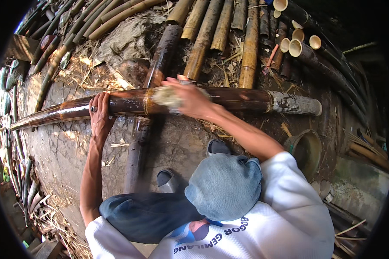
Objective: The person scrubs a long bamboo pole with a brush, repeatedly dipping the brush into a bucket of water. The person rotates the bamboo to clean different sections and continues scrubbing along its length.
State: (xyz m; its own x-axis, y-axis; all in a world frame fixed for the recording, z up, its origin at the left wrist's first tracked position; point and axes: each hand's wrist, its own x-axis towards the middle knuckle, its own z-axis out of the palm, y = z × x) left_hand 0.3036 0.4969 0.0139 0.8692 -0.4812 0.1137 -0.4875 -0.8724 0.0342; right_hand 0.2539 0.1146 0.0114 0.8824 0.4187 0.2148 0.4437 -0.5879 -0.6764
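Observation:
A long, dark brown bamboo pole (242, 100) lies crosswise in front of me, wet and glossy, with a whitish, rough right end. My left hand (100, 110), a ring on one finger, curls its fingers over the pole left of the middle. Near the pole's centre, my right hand (193, 100) presses a pale, fibrous wad (166, 97) against the surface; motion blurs both, and the wad's exact kind is unclear. Another dark bamboo pole (163, 49) runs away from me beneath the crosswise one, its near part between my left arm and my feet.
Several bamboo poles (249, 47) lie side by side beyond, with more cut ends (296, 47) at the far right. A crumpled grey sheet (125, 41) sits at the far left. A round bucket-like container (306, 151) stands to my right. Bamboo scraps (56, 216) litter the lower left.

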